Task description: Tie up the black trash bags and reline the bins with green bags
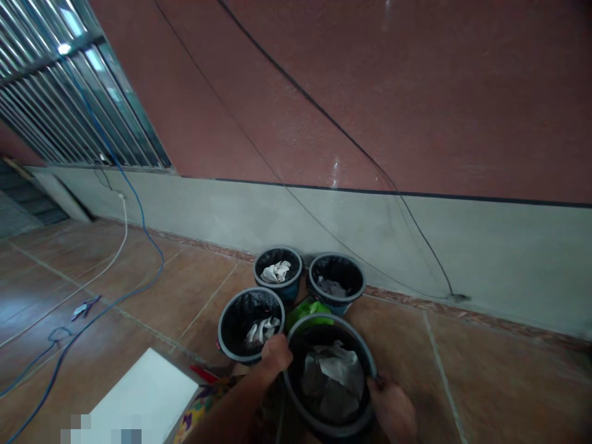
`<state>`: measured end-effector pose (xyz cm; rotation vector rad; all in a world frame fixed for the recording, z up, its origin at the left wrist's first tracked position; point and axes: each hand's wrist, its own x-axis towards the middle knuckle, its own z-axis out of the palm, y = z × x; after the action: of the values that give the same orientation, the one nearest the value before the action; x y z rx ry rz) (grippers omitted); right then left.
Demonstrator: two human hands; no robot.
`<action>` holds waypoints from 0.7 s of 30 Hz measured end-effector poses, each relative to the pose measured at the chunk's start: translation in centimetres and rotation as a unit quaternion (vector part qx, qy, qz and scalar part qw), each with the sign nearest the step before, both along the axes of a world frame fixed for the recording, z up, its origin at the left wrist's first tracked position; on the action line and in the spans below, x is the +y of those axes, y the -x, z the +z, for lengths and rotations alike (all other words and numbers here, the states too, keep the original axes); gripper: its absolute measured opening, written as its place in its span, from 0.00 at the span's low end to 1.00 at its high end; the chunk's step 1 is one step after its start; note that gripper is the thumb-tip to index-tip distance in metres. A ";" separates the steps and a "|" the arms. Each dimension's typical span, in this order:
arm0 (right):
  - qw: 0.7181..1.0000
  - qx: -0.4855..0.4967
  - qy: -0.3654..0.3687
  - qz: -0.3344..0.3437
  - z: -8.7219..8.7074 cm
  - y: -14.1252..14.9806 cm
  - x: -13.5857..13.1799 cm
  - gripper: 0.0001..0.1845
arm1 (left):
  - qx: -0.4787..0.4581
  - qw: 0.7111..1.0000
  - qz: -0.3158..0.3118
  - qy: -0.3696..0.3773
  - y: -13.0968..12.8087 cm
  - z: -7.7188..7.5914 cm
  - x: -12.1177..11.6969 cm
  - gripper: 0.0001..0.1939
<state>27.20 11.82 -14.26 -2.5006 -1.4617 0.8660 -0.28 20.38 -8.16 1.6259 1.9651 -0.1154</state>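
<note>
Both my hands grip a round black bin (296,394) with a grey rim, lined with a dark bag and holding crumpled paper. My left hand (274,356) is closed on its left rim. On the right rim my right hand (393,407) is closed too. The bin is held low over the tiled floor, close to three similar bins.
Three lined bins stand by the wall: front left (251,324), back left (278,270), back right (336,280). A green bag (309,310) lies between them. A blue cable (139,216) and a white cable (121,237) trail over the floor at left. A white sheet (143,394) lies near my left arm.
</note>
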 end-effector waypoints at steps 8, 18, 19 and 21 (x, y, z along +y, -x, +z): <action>0.998 0.049 -0.024 -0.005 0.5 0.4 0.3 0.27 | 0.054 0.998 -0.019 -0.004 0.8 0.8 0.7 0.17; 0.974 0.167 -0.142 -0.062 0.0 1.9 3.6 0.30 | 0.026 0.987 0.149 -0.059 3.0 0.2 7.1 0.15; 0.972 0.175 -0.144 -0.068 -0.4 1.9 3.5 0.30 | 0.027 0.985 0.162 -0.061 3.2 -0.2 7.8 0.16; 0.970 0.182 -0.140 -0.081 -1.5 1.6 3.1 0.29 | 0.028 0.980 0.183 -0.065 3.4 -1.2 8.9 0.17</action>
<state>25.59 14.93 -15.73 -2.0852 -1.1512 0.9506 -3.66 29.27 -9.33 1.3191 2.3226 0.1129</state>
